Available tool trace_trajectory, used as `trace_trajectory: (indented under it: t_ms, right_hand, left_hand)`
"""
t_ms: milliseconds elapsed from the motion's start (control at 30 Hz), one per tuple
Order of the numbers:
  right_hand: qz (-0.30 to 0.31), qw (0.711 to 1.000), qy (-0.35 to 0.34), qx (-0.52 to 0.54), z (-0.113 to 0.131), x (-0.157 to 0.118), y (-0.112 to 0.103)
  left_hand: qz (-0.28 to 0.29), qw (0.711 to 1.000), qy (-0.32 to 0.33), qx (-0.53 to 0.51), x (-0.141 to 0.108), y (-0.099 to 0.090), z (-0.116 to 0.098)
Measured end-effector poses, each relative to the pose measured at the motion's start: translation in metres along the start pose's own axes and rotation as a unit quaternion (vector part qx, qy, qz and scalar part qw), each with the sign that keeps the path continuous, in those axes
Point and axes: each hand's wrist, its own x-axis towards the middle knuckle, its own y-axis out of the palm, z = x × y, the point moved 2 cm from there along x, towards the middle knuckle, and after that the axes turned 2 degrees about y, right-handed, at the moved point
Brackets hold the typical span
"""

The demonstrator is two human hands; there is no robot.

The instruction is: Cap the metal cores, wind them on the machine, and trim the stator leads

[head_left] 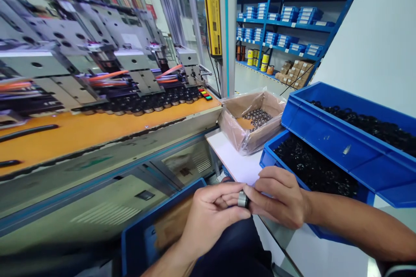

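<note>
Between my hands sits a small silver metal ring [242, 199] with a black part against its right side. My left hand [212, 212] is closed, its thumb and fingers pinching the metal ring from the left. From the other side, my right hand [281, 197] is closed too, its fingertips pressed to the black part at the ring's edge. The fingers partly hide the piece. Just beyond my right hand, a blue bin [267, 156] holds many small black parts [312, 164].
Another blue bin [344, 138] of black parts sits over the lower one. A plastic-lined carton [234, 134] with metal rings [258, 117] stands at the white table's far end. At left is an orange bench [107, 126] with machinery and rows of parts. Below lies a blue crate [130, 233].
</note>
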Motion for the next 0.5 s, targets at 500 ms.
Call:
trace_trajectory:
  t_ms: [500]
  right_hand:
    - [0.080,0.989,0.071,0.107,-0.030,0.001,-0.025]
  left_hand:
    - [0.023,0.908,0.309,0.283,0.011,-0.017,-0.003]
